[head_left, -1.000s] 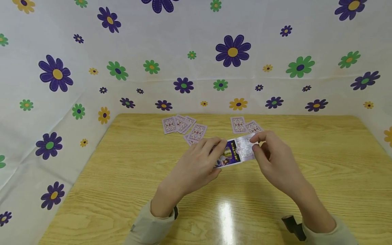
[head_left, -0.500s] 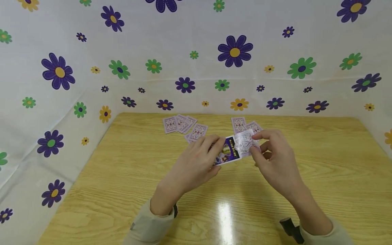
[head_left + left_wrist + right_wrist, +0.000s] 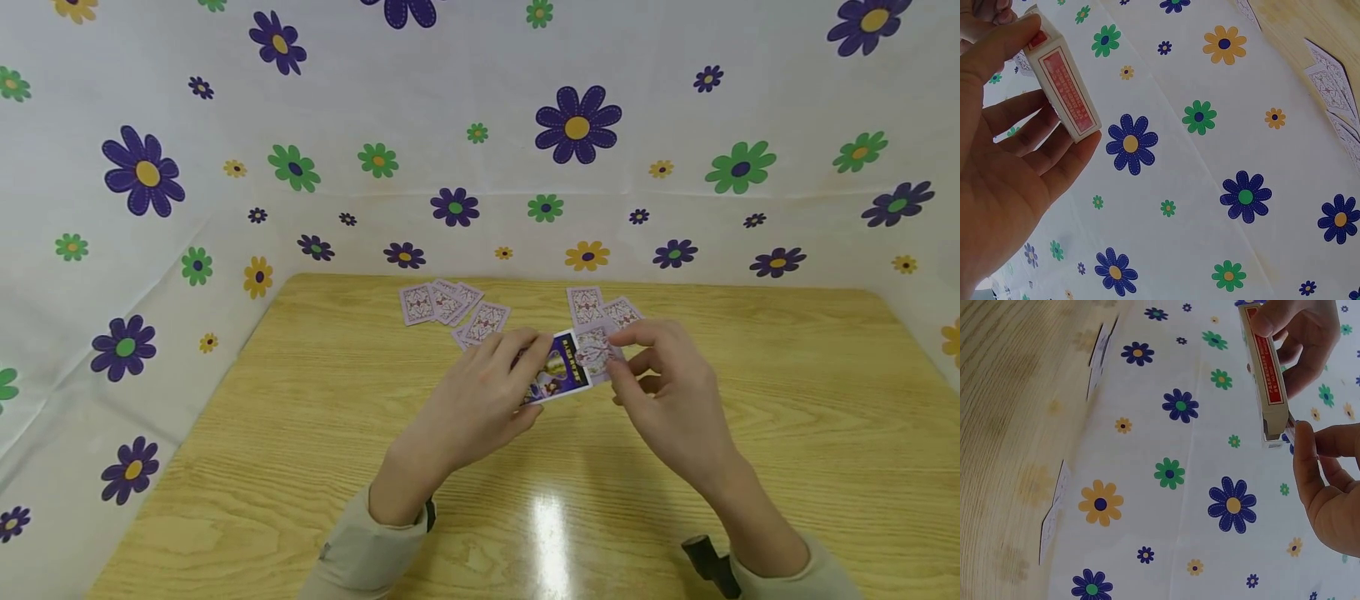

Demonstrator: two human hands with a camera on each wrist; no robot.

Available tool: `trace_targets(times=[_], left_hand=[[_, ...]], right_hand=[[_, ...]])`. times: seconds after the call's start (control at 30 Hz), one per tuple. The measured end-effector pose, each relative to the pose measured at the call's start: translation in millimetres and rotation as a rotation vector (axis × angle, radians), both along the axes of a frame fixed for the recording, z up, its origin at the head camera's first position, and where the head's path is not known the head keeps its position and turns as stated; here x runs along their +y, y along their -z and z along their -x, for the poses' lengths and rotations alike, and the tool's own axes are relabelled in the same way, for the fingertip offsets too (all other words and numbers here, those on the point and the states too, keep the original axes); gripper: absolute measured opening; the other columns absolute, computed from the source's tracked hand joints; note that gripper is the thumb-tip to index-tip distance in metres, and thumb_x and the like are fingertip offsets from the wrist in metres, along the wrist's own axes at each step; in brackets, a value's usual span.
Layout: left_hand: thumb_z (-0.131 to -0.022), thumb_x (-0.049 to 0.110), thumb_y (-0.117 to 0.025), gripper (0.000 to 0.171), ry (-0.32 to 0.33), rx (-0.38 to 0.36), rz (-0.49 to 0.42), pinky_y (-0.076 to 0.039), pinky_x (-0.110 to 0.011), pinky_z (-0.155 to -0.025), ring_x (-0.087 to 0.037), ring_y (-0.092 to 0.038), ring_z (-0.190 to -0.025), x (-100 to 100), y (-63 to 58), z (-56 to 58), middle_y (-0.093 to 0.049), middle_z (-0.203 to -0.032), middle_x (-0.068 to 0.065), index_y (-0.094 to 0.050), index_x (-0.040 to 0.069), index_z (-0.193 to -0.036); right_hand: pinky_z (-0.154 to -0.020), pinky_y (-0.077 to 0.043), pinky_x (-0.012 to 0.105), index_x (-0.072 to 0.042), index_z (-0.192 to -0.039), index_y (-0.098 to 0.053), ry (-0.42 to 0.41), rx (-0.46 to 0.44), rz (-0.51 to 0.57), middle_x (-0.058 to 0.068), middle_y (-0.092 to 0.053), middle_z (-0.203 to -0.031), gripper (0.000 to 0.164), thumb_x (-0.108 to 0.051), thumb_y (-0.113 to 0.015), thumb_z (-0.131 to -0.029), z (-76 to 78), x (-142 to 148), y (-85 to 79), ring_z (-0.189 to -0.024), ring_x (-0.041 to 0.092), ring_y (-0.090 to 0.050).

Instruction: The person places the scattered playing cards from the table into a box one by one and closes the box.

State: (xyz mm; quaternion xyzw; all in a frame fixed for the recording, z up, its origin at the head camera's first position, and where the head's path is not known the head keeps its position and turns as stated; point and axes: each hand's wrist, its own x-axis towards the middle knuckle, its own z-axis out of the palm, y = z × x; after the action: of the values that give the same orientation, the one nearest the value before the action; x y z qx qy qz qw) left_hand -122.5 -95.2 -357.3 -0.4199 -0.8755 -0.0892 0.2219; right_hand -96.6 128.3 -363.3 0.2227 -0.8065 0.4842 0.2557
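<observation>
My left hand [image 3: 480, 404] grips a small card box [image 3: 561, 367] with a purple and yellow printed front. Its red-labelled narrow side [image 3: 1066, 94] shows in the left wrist view, with the thumb on one edge and fingers along the other. At the box's right end, my right hand [image 3: 678, 400] pinches a patterned playing card [image 3: 596, 350] between thumb and fingers. The card's left part meets the box's end; whether it is a single card or several, I cannot tell. In the right wrist view the right fingertips [image 3: 1302, 440] are close to the box's end flap [image 3: 1272, 425].
Several playing cards [image 3: 417, 304] lie back-up, overlapping, at the table's back left of centre. Others [image 3: 585, 306] lie behind my right hand, partly hidden. A flower-patterned cloth [image 3: 480, 167] rises behind the wooden table [image 3: 300, 467] and along its left.
My right hand has shifted slightly left, and less of the patterned card shows beyond the box's end. The left hand keeps its grip on the box almost in place.
</observation>
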Motion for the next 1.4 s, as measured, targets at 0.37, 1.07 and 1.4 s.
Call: trace_targets(times=[0.37,1.07,1.4], left_hand=[[-0.082,0.02,-0.078,0.061,0.009,0.017,-0.018,-0.052,-0.038,-0.094,-0.029,-0.061,-0.107,-0.5,0.7,1.1,-0.058,-0.126,-0.016,-0.054,-0.002,-0.134],[-0.084,0.02,-0.076,0.059,0.022,0.008,-0.022,-0.05,-0.038,-0.099,-0.029,-0.06,-0.113,-1.0,-2.4,-0.6,-0.058,-0.128,-0.016,-0.055,-0.002,-0.135],[-0.084,0.019,-0.075,0.059,0.016,0.001,-0.023,-0.05,-0.038,-0.1,-0.028,-0.059,-0.113,-1.3,-3.1,-1.5,-0.057,-0.129,-0.015,-0.055,-0.002,-0.135]], right_hand=[[-0.054,-0.053,0.019,0.004,-0.11,-0.063,-0.057,0.01,-0.026,0.009,-0.06,-0.111,0.033,0.021,-0.063,-0.081,0.0,-0.6,1.2,-0.07,0.013,-0.064],[-0.048,-0.042,0.015,0.0,-0.116,-0.062,-0.085,0.037,-0.124,0.004,-0.063,-0.098,0.039,0.017,-0.065,-0.081,-1.3,-6.2,5.6,-0.063,0.004,-0.047],[-0.05,-0.042,0.015,-0.001,-0.115,-0.062,-0.081,0.042,-0.131,0.004,-0.065,-0.1,0.037,0.016,-0.064,-0.082,-1.0,-6.6,6.5,-0.064,0.004,-0.048]])
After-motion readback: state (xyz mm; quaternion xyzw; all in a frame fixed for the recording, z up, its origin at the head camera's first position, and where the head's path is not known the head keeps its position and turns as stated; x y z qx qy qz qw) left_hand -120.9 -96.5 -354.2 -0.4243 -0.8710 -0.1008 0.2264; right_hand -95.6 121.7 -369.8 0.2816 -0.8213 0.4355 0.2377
